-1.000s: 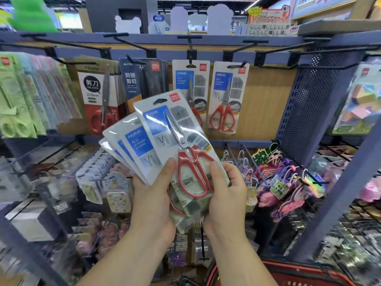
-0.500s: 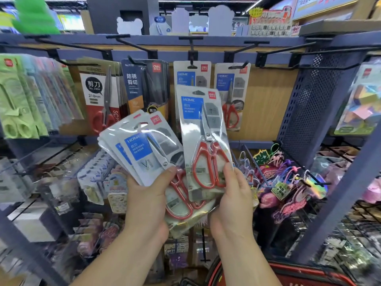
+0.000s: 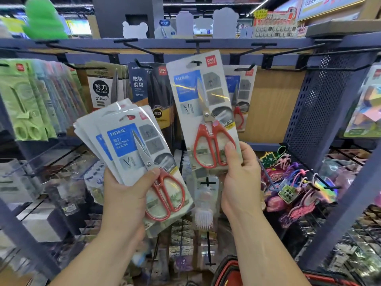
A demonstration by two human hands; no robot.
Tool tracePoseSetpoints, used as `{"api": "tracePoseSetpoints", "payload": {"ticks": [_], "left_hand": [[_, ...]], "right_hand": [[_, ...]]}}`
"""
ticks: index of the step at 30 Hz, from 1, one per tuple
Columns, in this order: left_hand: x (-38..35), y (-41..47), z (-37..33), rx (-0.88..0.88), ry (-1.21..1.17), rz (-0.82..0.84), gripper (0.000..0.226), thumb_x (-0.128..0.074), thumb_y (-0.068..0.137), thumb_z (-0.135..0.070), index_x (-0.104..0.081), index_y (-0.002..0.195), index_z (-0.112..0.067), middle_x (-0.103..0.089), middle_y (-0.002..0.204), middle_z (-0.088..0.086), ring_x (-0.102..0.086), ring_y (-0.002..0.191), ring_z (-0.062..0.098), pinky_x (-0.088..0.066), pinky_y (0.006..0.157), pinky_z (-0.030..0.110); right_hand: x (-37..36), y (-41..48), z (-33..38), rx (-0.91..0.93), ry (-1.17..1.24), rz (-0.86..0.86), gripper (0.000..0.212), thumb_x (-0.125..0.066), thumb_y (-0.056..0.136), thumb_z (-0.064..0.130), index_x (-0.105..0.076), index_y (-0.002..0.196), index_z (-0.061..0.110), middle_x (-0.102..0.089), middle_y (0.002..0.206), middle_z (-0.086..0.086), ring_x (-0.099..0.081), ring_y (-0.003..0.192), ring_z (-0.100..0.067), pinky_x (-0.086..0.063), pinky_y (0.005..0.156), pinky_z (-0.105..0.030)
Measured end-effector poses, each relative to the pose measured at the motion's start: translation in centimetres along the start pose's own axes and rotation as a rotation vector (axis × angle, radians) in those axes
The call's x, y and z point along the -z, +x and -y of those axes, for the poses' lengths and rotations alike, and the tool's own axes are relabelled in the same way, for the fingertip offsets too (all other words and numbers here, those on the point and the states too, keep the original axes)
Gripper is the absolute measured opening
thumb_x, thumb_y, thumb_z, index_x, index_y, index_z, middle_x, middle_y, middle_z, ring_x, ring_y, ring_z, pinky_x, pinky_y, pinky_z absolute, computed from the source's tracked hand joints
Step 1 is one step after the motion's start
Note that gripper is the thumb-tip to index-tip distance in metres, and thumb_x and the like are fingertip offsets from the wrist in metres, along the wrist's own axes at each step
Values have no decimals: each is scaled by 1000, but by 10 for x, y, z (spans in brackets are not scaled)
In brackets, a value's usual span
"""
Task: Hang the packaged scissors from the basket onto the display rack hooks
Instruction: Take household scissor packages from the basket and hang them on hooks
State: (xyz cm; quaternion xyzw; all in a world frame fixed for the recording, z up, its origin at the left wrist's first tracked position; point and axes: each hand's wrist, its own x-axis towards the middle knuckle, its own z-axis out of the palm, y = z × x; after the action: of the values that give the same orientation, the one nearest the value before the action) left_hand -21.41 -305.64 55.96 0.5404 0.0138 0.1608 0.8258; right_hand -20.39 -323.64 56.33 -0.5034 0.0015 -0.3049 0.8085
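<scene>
Head view: your right hand (image 3: pixel 241 178), fingers pinching its lower edge, has lifted one scissors pack (image 3: pixel 204 104) out of the fan to just below a rack hook (image 3: pixel 197 47), apparently not yet hung; your left hand (image 3: pixel 127 195) grips a fan of packs (image 3: pixel 123 141), at least three; one hung pack (image 3: pixel 244 87) shows behind; one red basket (image 3: pixel 226 271) sits below.

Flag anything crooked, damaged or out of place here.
Nothing looks damaged. The single scissors pack in the right hand leans left, seemingly not yet on a hook; the left hand holds the other packs fanned and tilted.
</scene>
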Motion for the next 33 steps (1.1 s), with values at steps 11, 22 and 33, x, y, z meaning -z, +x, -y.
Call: {"api": "tracePoseSetpoints", "payload": {"ticks": [11, 22, 33], "left_hand": [[12, -1, -8, -17, 37, 35, 82, -83, 64, -15, -55, 141, -21, -76, 124, -1, -75, 111, 24, -60, 94, 48], [13, -4, -8, 13, 23, 80, 70, -78, 71, -8, -59, 137, -21, -78, 121, 2, -76, 109, 26, -61, 90, 46], [2, -5, -4, 37, -48, 134, 63, -76, 80, -2, -59, 139, -14, -77, 123, 9, -75, 111, 32, -63, 90, 48]], "right_hand": [[-24, 46, -26, -99, -252, -112, 23, -68, 101, 31, -68, 84, 15, -58, 73, 3, -58, 70, -18, -63, 70, -56], [-22, 83, -36, -300, -254, -38, 12, -69, 101, 22, -57, 103, 20, -61, 105, 6, -65, 96, -12, -59, 74, -25], [-17, -14, 6, -75, -479, 377, 37, -71, 90, 56, -62, 122, 40, -66, 121, 18, -63, 116, -3, -57, 99, -38]]}}
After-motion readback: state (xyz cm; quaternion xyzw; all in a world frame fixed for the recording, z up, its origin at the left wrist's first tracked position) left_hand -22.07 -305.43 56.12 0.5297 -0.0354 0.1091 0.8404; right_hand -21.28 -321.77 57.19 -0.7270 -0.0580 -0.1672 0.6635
